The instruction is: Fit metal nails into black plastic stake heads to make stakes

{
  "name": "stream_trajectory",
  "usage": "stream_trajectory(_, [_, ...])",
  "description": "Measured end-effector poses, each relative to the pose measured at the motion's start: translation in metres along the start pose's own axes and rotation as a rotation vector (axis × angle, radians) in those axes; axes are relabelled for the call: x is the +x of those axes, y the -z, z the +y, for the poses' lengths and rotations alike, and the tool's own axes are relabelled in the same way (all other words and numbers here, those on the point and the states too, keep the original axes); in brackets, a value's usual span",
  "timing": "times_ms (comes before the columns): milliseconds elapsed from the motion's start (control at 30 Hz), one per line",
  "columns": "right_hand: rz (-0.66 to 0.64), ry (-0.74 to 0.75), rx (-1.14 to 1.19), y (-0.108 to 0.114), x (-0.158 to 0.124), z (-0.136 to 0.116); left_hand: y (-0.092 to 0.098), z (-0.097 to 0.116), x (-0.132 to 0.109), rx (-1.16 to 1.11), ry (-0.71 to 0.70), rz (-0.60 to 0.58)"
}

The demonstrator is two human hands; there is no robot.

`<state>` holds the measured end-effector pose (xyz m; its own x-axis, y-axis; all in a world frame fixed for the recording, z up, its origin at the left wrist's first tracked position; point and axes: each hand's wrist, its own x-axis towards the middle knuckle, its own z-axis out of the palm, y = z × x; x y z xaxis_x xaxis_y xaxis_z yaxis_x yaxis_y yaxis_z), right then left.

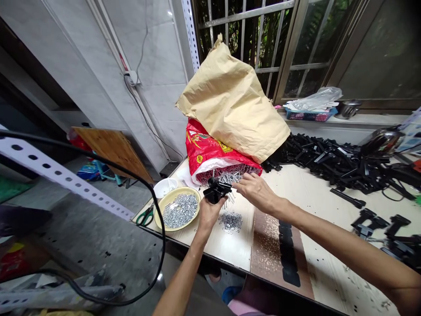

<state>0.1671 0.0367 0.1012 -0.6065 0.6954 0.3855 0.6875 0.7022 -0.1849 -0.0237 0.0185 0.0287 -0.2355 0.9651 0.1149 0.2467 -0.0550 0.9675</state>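
My left hand [209, 216] grips a dark bundle of black plastic parts [217, 190] just above the table. To its right, my right hand [255, 191] has its fingers pinched together near the parts' edge; what sits between the fingertips is too small to make out. Behind both hands, long metal screws [232, 176] spill from the mouth of a red printed sack [210, 151]. Small metal nuts [180, 210] fill a yellow dish [158, 216] on the left. A small heap of metal washers or nuts [231, 221] lies on the table below my hands.
Brown paper [233, 101] covers the sack's top. Green-handled scissors [144, 217] and a white bowl [164, 188] flank the dish. Black parts [329, 162] are heaped at the right, near a shiny kettle [383, 140]. A brown board [263, 263] lies in front. A black cable [162, 237] loops across the left.
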Motion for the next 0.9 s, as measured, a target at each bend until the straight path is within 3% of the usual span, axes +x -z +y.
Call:
stream_trajectory(67, [0.024,-0.079,0.098,0.000,-0.005,0.000,0.001,0.000,-0.001,-0.006,0.012,-0.026])
stream_trajectory(167, [0.165,-0.215,0.442,0.011,-0.005,0.000,0.000,0.005,-0.005,-0.027,0.025,-0.081])
stream_trajectory(267, [0.229,-0.168,0.637,0.020,0.004,-0.003,-0.007,0.016,-0.011,-0.061,0.045,-0.115])
stream_trajectory(400, [0.212,-0.074,0.522,0.013,0.012,-0.004,-0.019,0.027,-0.018,-0.105,0.077,-0.168])
stream_trajectory(567, [0.076,-0.049,0.369,0.012,0.010,-0.008,-0.028,0.023,-0.019,-0.193,0.096,-0.249])
stream_trajectory(733, [0.082,-0.015,0.686,0.022,0.015,0.000,-0.029,0.015,-0.018,-0.286,0.093,-0.265])
stream_trajectory(800, [0.118,-0.093,0.683,0.012,0.016,0.020,-0.028,0.013,-0.019,-0.314,0.085,-0.234])
stream_trajectory(867, [0.075,-0.273,0.422,-0.007,0.012,0.046,-0.026,0.009,-0.021,-0.339,0.081,-0.211])
stream_trajectory(900, [-0.015,-0.366,0.220,-0.020,0.009,0.060,-0.024,0.008,-0.022,-0.345,0.083,-0.195])
